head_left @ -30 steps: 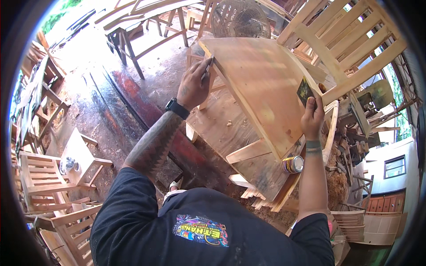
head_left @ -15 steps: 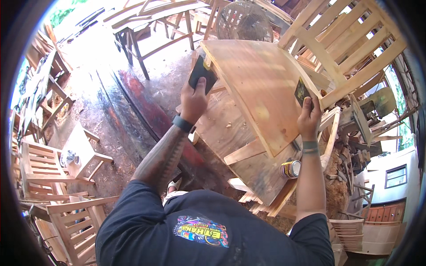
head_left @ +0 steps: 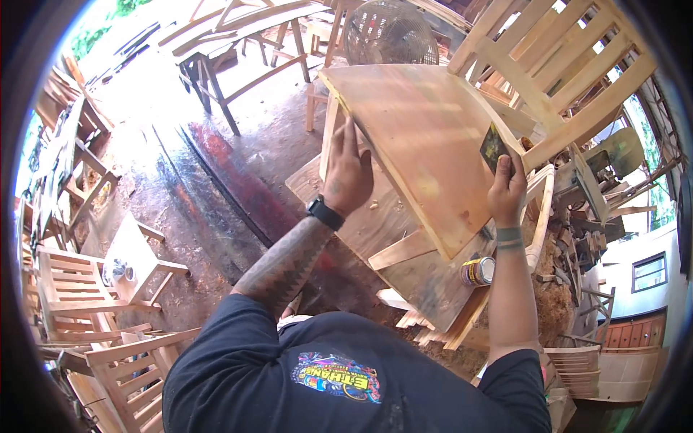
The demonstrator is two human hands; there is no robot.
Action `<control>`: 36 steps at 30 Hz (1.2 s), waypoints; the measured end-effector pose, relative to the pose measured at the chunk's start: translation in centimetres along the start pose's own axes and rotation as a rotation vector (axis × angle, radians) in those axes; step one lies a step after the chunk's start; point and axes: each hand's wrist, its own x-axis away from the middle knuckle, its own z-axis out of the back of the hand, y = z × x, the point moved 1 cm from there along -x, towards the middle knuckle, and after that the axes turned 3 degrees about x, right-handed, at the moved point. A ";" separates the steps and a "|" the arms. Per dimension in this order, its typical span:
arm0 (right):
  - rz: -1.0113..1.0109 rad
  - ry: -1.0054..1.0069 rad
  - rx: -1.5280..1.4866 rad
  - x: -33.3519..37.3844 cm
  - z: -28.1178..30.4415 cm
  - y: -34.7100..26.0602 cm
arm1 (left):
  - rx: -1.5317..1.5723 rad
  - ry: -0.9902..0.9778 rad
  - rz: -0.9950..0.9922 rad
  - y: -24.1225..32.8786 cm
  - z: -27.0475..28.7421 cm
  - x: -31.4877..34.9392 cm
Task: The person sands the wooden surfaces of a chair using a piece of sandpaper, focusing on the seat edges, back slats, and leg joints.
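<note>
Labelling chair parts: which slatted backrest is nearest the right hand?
The upper-right slatted backrest, just beyond the right hand; chairs at left stand farther off.

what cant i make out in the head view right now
All in the head view:
Left hand: its own back and fingers hide whether it grips anything against the wooden panel.
Right hand: its fingers cover the lower end of the dark flat piece.
Fan: its base is hidden behind the panel.
Slatted chair back: cut off by the top edge.
</note>
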 end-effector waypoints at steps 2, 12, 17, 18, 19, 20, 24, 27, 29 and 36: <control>0.003 0.007 0.023 0.1 -0.3 0.1 | -0.125 -0.026 -0.042 1.4 0.2 1.3; -0.079 -0.004 -0.027 0.4 -0.2 1.0 | 0.028 0.035 0.014 -4.6 8.4 -3.1; -0.078 0.004 -0.043 0.4 -0.4 0.9 | -0.050 0.074 0.081 -8.2 8.8 -12.0; -0.059 0.028 -0.049 0.5 -0.4 0.8 | -0.017 0.021 0.168 -8.4 8.5 -12.7; -0.062 0.035 -0.047 0.2 -0.5 0.8 | -0.015 0.016 0.162 -8.5 8.3 -13.3; -0.060 0.025 -0.029 0.1 -0.5 0.7 | 0.055 0.026 0.208 -8.9 8.2 -13.3; -0.072 0.011 0.008 0.2 -0.2 0.3 | -0.029 0.006 0.065 -8.5 8.0 -12.5; -0.014 0.038 0.040 0.2 -0.1 -0.1 | -0.035 -0.028 0.036 -6.2 7.1 -9.6; -0.050 0.017 0.009 0.2 0.0 -0.2 | 0.017 -0.043 0.040 -5.0 6.6 -7.7; -0.039 0.005 -0.042 0.3 0.3 -0.3 | 0.053 -0.115 0.039 0.9 6.3 -3.4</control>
